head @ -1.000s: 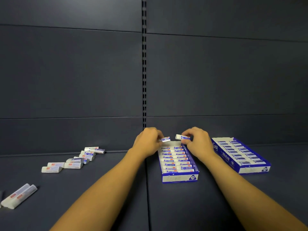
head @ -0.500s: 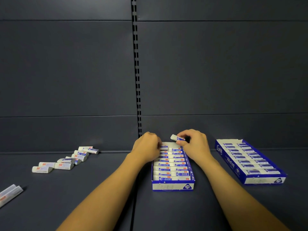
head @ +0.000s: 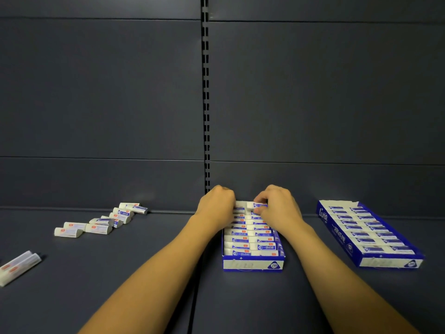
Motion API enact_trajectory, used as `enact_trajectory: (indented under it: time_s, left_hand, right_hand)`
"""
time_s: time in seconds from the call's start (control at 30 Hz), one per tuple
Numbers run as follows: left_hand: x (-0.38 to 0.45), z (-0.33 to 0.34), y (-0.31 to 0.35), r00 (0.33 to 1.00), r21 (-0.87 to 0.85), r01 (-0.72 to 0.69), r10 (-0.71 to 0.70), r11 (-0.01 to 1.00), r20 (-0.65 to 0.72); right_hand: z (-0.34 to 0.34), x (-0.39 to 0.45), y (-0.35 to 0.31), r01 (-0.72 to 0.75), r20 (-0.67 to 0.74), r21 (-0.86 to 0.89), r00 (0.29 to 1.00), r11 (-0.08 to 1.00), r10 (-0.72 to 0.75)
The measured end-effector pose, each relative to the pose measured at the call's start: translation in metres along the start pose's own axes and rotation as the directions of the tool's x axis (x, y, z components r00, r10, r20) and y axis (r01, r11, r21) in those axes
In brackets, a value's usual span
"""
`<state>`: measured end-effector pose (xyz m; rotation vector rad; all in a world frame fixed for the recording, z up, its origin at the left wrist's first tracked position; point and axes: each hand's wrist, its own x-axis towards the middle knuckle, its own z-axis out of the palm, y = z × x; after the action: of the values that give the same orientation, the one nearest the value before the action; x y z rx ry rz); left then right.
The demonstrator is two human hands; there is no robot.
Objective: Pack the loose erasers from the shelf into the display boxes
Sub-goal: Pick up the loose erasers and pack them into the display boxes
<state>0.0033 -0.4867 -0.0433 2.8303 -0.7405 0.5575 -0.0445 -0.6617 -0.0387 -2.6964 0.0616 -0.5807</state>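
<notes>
1. Dark shelf (head: 144,285), person's view from above; both forearms reach in from the near edge toward the back panel (head: 96,92).
2. Middle display box (head: 252,265), blue and white, sits near the shelf's centre with its far end close to the back edge. It holds two columns of erasers, packed row on row, near rows plainly full.
3. Left hand (head: 216,206) is at the box's far left corner, fingers curled downward onto the back rows. Whether it holds an eraser cannot be told; the fingertips are hidden behind the knuckles.
4. Right hand (head: 277,206) is at the far right corner, fingers curled, thumb and forefinger pinching one eraser (head: 256,205) by its blue-sleeved end. That eraser lies level across the back row, white end toward the left hand.
5. Second display box (head: 366,237) lies toward the right edge of the shelf, angled, full of erasers in two columns, well apart from the hands.
6. Loose erasers (head: 103,222) lie in a ragged line toward the left, running from mid-shelf to the back edge; some overlap.
7. Two more erasers (head: 19,266) lie side by side at the left edge, near the front, partly cut off by the frame.
</notes>
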Motion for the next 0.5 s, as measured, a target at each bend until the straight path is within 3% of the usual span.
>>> enact_trajectory:
  time_s: [0.5]
  left_hand:
    - [-0.0035, 0.0031, -0.0029, 1.000, -0.067, -0.014, 0.014, 0.998, 0.003]
  right_hand:
    - [0.0111, 0.0012, -0.0025, -0.040, 0.084, -0.059, 0.995, 0.997, 0.045]
